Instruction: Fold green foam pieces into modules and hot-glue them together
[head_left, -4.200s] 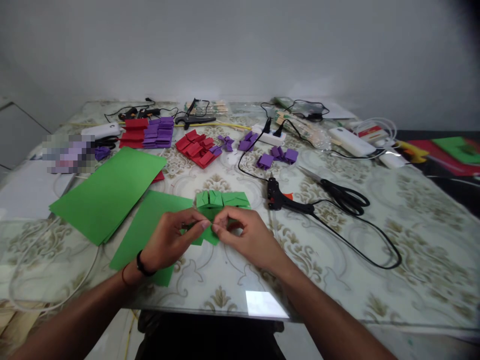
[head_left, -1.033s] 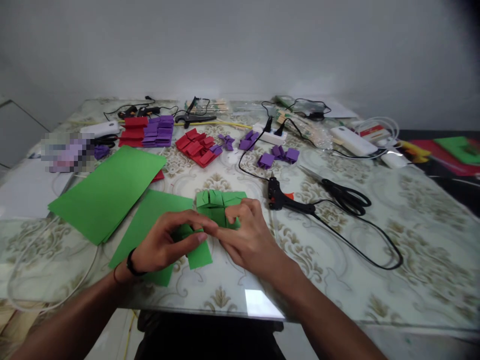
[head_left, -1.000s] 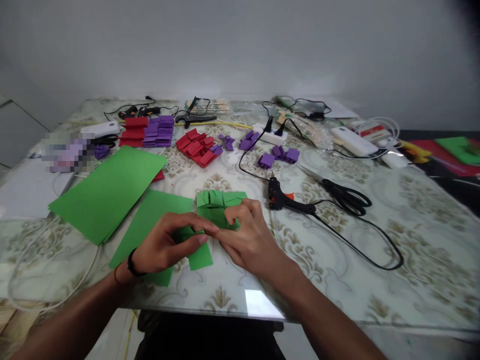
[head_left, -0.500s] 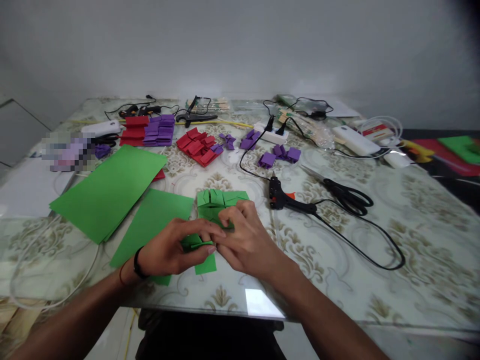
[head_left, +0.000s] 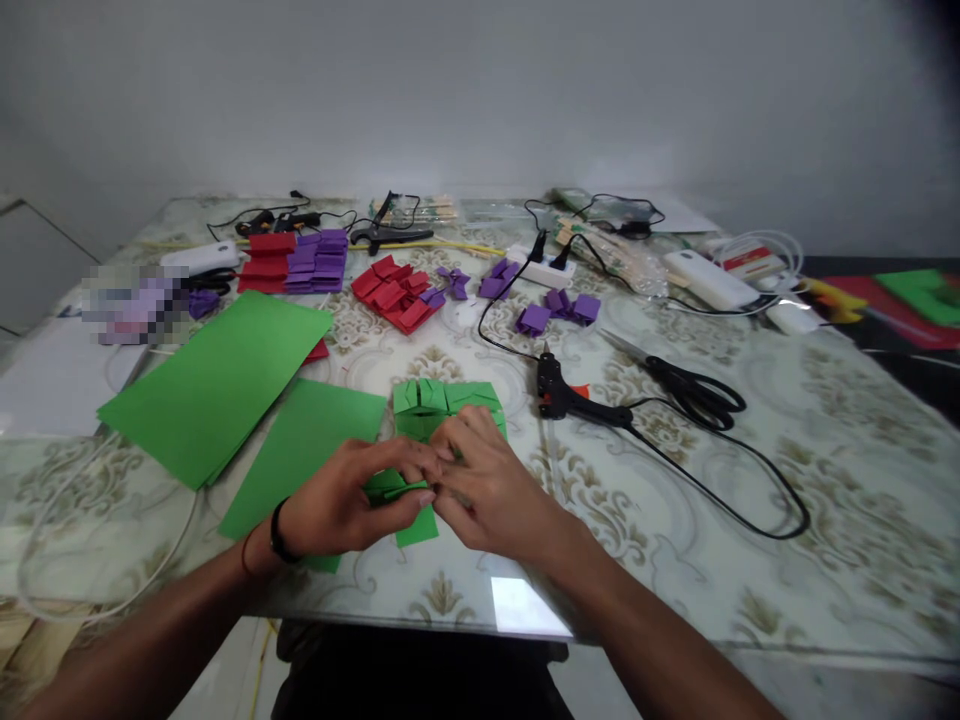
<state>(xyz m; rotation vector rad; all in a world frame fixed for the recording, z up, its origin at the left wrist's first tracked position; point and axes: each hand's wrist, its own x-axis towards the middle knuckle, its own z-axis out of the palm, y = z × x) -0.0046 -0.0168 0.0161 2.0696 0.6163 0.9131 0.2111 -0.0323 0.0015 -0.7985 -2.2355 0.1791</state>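
My left hand (head_left: 341, 505) and my right hand (head_left: 484, 485) meet over a small green paper piece (head_left: 409, 508) at the table's near edge. Both pinch it between thumb and fingertips, and it is partly folded, with a flat flap sticking out below my fingers. Just behind my hands lies a row of folded green pieces (head_left: 442, 398). A green sheet (head_left: 304, 450) lies under my left wrist, and a larger green sheet stack (head_left: 217, 380) sits to the left.
A black glue gun (head_left: 574, 400) with its cord and black scissors (head_left: 686, 390) lie to the right. Folded red pieces (head_left: 394, 290) and purple pieces (head_left: 319, 262) sit farther back, with a white power strip (head_left: 540, 268), cables and white boxes beyond.
Since a second ago my right hand drew back from the folded green row to meet my left hand. Both now pinch the small green piece, which has shifted slightly nearer me.
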